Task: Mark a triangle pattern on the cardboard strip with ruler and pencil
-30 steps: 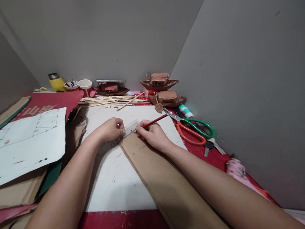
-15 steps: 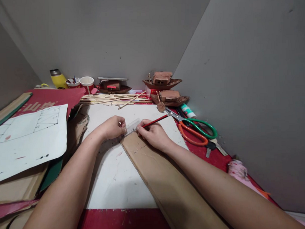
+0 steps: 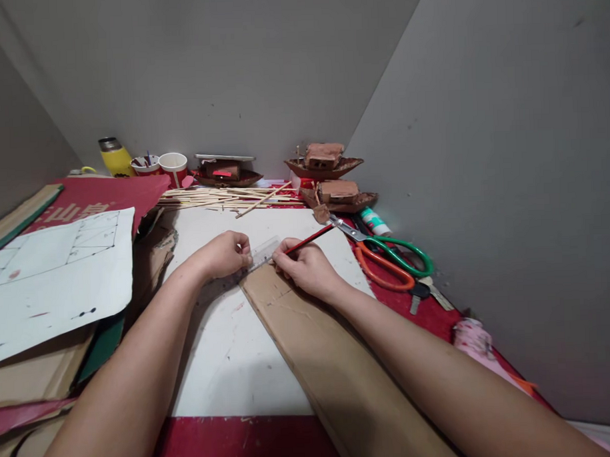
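Observation:
A long strip of brown cardboard (image 3: 309, 342) lies slantwise over a white board (image 3: 230, 371). Across its far end rests a clear ruler (image 3: 264, 252). My left hand (image 3: 226, 254) is closed on the ruler, fingertips pinching or pressing it near the strip's left corner. In my right hand (image 3: 309, 268) is a red and black pencil (image 3: 313, 238), its shaft leaning up to the right. That hand rests on the cardboard beside the ruler, and its fingers hide the pencil's tip.
Scissors (image 3: 386, 255) with green and orange handles and keys (image 3: 427, 292) lie at right. Thin wooden sticks (image 3: 224, 196), model boats (image 3: 338, 195), paper cups (image 3: 173, 168) and a yellow bottle (image 3: 115, 158) line the back. A drawn sheet (image 3: 61, 283) tops cardboard pieces at left.
The pencil's upper end has dipped slightly and shifted left in my right hand. My left hand and the ruler stay about where they were.

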Action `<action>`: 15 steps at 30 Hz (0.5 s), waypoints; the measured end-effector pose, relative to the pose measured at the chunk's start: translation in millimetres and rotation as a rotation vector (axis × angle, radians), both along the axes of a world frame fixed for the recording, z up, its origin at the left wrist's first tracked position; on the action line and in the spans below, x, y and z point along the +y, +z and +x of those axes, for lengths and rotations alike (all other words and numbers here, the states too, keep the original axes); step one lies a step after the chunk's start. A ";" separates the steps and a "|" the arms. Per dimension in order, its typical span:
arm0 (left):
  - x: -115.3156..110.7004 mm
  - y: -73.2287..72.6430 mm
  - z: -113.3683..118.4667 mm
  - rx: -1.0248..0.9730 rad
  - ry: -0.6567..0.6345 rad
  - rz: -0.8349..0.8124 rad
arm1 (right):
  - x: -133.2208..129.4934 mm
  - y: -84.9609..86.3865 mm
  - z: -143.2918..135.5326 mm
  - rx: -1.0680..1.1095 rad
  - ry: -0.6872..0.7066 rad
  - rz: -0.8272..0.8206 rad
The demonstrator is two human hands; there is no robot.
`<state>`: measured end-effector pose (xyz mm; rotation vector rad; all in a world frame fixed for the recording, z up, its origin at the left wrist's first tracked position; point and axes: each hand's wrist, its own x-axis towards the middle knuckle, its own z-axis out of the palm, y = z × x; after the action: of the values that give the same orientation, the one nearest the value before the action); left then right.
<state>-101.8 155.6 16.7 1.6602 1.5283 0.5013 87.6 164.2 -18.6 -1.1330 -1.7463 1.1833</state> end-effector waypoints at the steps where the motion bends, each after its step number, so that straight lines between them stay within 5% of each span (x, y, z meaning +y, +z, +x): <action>1: 0.2 0.0 0.0 -0.002 0.002 -0.001 | -0.5 0.5 0.3 0.018 -0.004 -0.022; 15: 3.9 3.2 -0.2 -0.023 -0.028 -0.041 | -12.0 38.2 33.5 0.347 -0.244 -0.161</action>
<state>-102.0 159.5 19.9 1.6375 1.4870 0.4696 121.1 152.2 19.6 -1.1195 -1.2346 1.2955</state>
